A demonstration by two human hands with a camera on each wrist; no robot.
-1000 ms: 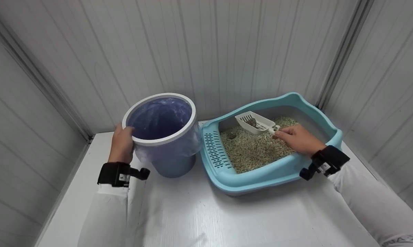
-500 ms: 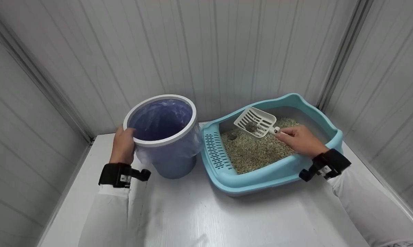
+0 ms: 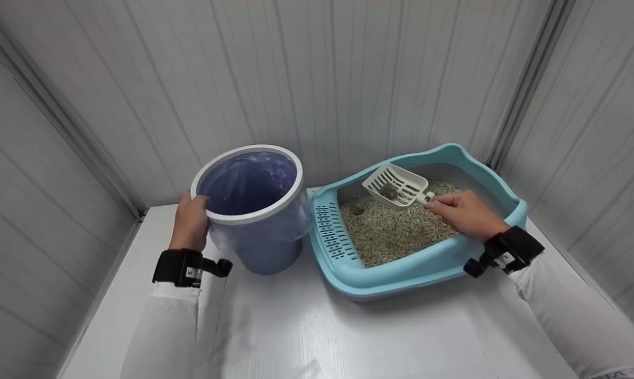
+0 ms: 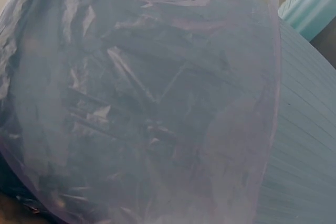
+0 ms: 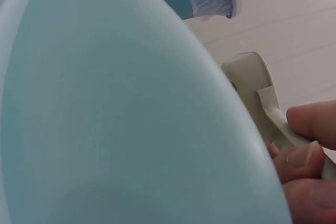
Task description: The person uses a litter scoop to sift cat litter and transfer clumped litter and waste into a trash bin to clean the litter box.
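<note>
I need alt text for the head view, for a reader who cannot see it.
A right hand holds a white scoop with a dark clump above the litter in a blue litter box. The left hand grips the rim of a bag-lined bin beside it, on a white table.

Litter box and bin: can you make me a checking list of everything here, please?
Surface: white table, bare in front.
Job's things: blue litter box with litter and a dark clump; white scoop lifted over the litter, a dark clump in it; bin with a purple bag, upright, left of the box.
Clutter: nothing seen.
Hands: left hand grips the bin's rim; right hand pinches the scoop's handle.
Cables: nothing seen; black wrist cameras on both wrists.
Surroundings: grey panelled walls on three sides.
</note>
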